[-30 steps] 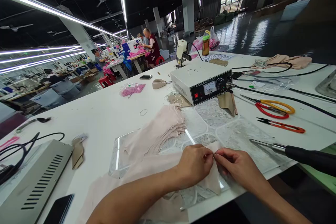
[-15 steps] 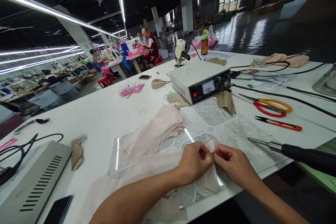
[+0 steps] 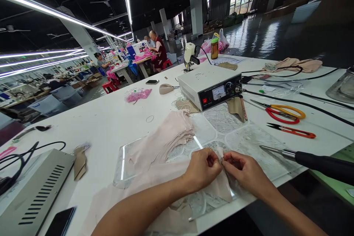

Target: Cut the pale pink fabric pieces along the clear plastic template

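Both hands meet over the near part of a clear mat, pinching a small piece of pale pink fabric (image 3: 221,188) between them. My left hand (image 3: 204,167) is closed, thumb and fingertips pressed on the cloth. Closed as well, my right hand (image 3: 246,171) grips the same piece just beside it. The fabric hangs below the fingertips, and a little of it shows above them. What lies right between the fingertips is too small to make out. A layered stack of pale pink fabric (image 3: 166,136) lies beyond my left hand, on the clear mat (image 3: 254,140).
A white control box with a dial (image 3: 210,84) stands behind the mat. To the right are orange thread snips (image 3: 291,130), red-and-yellow-handled scissors (image 3: 286,112) and a black-handled pointed tool (image 3: 318,162). At left are a grey vented box (image 3: 41,188) and a phone (image 3: 61,221).
Both hands have shifted very slightly, and the fingertips sit closer together on the fabric. The whole view has moved a little; the items on the table stay put.
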Demonstrator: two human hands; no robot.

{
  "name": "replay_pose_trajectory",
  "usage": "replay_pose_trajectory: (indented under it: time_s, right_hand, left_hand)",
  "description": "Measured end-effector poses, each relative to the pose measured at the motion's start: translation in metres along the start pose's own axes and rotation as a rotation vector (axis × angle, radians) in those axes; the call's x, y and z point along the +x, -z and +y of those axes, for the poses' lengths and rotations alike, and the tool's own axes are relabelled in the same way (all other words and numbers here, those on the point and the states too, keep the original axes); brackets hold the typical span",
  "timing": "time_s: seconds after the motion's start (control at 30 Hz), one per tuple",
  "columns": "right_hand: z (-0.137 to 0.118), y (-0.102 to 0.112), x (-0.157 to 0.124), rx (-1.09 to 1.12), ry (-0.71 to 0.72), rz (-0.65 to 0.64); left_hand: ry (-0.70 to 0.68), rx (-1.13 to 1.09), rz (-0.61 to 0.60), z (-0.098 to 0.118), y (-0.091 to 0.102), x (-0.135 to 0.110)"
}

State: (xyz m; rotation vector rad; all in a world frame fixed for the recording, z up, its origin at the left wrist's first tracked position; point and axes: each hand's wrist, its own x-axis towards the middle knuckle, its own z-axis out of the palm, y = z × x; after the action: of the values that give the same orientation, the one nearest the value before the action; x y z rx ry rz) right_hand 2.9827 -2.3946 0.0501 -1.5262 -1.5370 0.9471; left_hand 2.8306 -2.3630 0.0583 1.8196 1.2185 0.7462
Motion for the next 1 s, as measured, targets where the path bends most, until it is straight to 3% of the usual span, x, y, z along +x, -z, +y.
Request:
replay_pose_trajectory:
  time_s: [0.33, 0.6, 0.73, 0.9, 1.0]
  right_hand:
    - [0.005, -0.006, 0.003, -0.178, 0.065, 0.203]
    - [0.007, -0.001, 0.006, -0.271, 0.048, 0.187]
    - [0.008, 0.014, 0.007, -0.319, 0.008, 0.156]
    - [0.022, 0.039, 0.003, -0.371, -0.04, 0.178]
    - [0.028, 0.048, 0.001, -0.386, -0.01, 0.219]
  left_hand:
    - [0.004, 0.012, 0.034, 0.0, 0.002, 0.0]
    - [0.005, -0.037, -0.014, -0.002, 0.006, -0.002]
    - [-0.155, 0.003, -0.118, -0.004, 0.009, -0.005]
    - [-0.564, 0.262, -0.223, -0.015, 0.011, -0.009]
    - [-0.706, 0.45, -0.257, -0.021, 0.011, -0.011]
